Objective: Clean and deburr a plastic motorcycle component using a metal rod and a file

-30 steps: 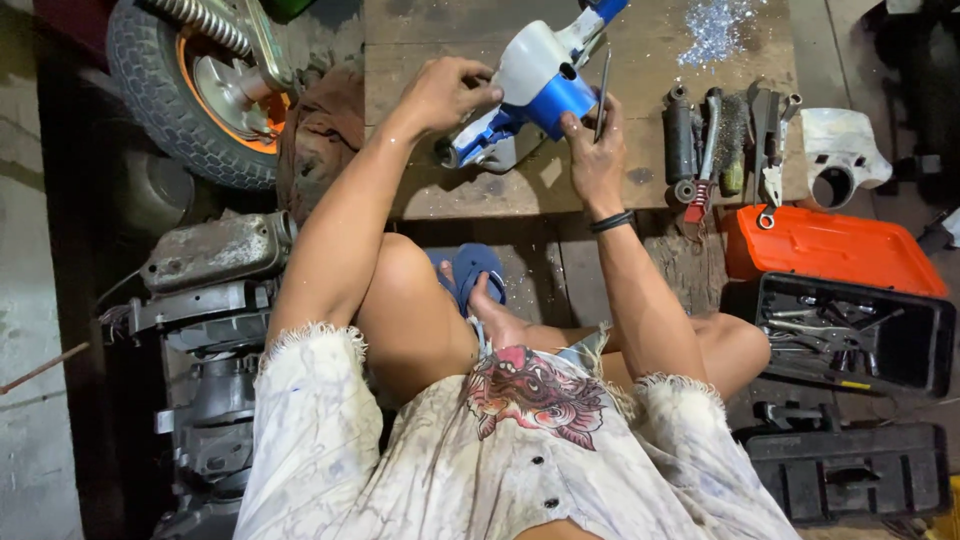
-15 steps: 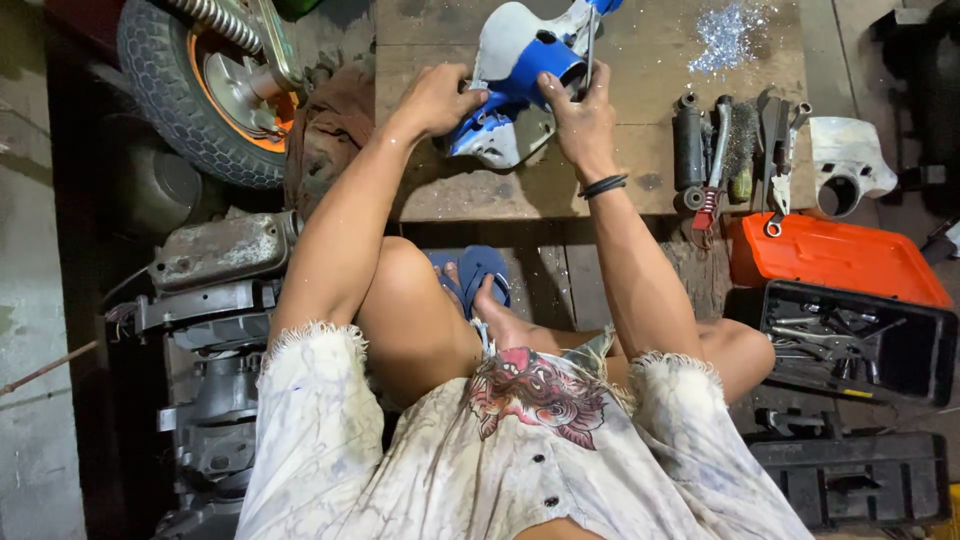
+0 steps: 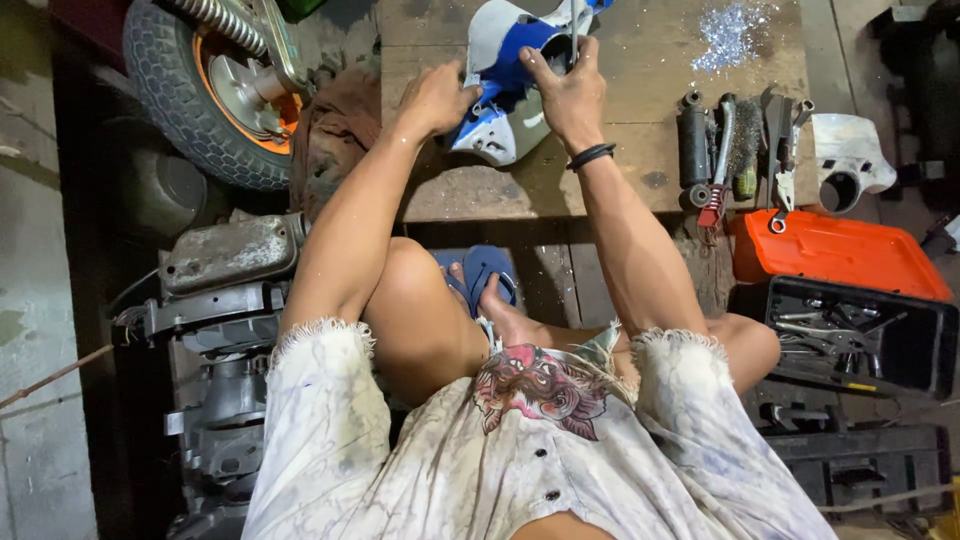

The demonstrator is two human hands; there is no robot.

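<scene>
Both hands clamped on a blue and white plastic cover (image 3: 505,95) at the far edge of a wooden board (image 3: 640,130).

The left hand (image 3: 440,98) grips the cover's left side, fingers curled on it; the right hand (image 3: 565,92) clasps its right side along with a thin metal tool (image 3: 573,25) standing upright. Right of the cover, hand tools (image 3: 735,150) lie in a row, with an orange case (image 3: 835,255) nearer. A tyred wheel (image 3: 215,90) stands far left.
</scene>
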